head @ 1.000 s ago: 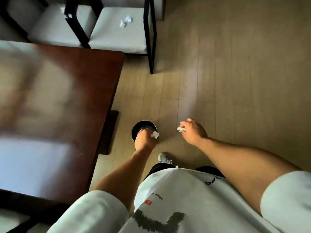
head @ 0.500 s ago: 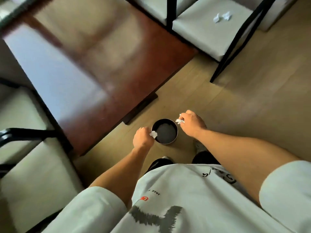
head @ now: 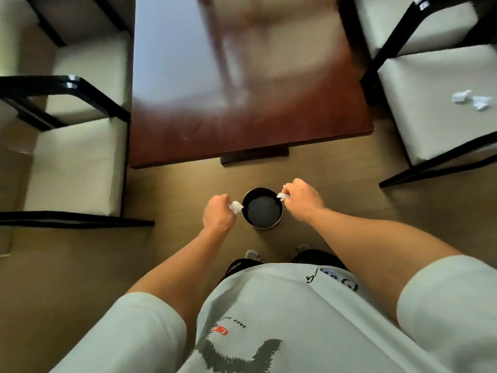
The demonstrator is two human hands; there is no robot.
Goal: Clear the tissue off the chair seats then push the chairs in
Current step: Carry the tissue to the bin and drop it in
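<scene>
Item: our left hand (head: 218, 214), fingers curled and pinching a crumpled white tissue wad (head: 236, 207), held just beside the left rim of the small round black bin (head: 279, 211) on the wooden floor (head: 349, 211). Item: our right hand (head: 302, 198), likewise clamped on a second tissue wad (head: 283, 196), at the bin's upper right rim. Item: two loose tissue scraps (head: 470, 99) lying close together near the right edge of the cream seat of the right-hand chair (head: 419, 103), which stands off the table's right side. Item: left-hand chair (head: 78, 162), cream seat, black frame, alongside the table's left edge. Item: dark red-brown table (head: 242, 117), its near edge just beyond the bin; the surface is blurred
</scene>
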